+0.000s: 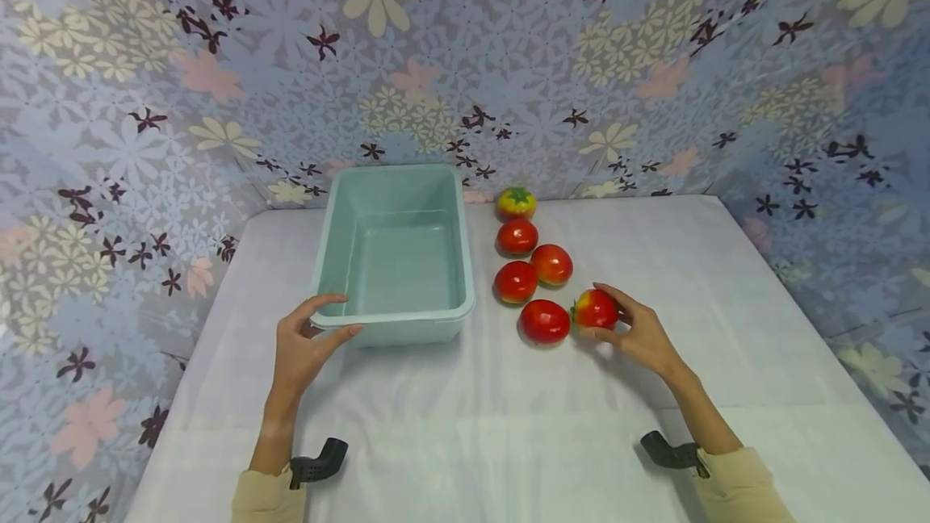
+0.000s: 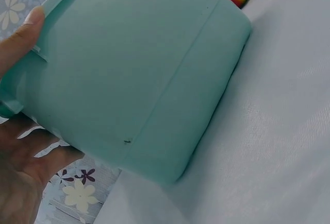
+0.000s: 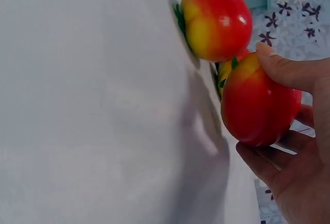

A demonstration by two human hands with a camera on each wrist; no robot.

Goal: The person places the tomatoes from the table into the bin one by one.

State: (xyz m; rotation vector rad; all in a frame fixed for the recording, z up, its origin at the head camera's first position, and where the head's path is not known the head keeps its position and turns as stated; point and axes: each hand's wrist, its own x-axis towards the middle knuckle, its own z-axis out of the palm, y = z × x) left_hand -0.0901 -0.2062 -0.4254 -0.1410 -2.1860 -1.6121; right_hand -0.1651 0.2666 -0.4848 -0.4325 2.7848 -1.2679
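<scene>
My left hand [image 1: 296, 355] grips the near left corner of a pale green plastic bin [image 1: 407, 332], thumb at the front rim. In the left wrist view the thumb [image 2: 23, 37] lies by the rim and the other fingers sit against the bin's side. My right hand [image 1: 648, 339] holds a red and yellow tomato [image 1: 596, 310] with a green top between thumb and fingers. In the right wrist view this tomato [image 3: 260, 103] seems slightly above the cloth, its shadow beside it. Left of it, another red tomato [image 1: 544, 322] lies on the table.
Behind these, several more tomatoes [image 1: 517, 282] form a loose row right of the bin, the farthest tomato [image 1: 517, 203] yellowish with its green top up. A white cloth [image 1: 523, 434] covers the table. Floral-patterned walls [image 1: 508, 63] stand behind and at both sides.
</scene>
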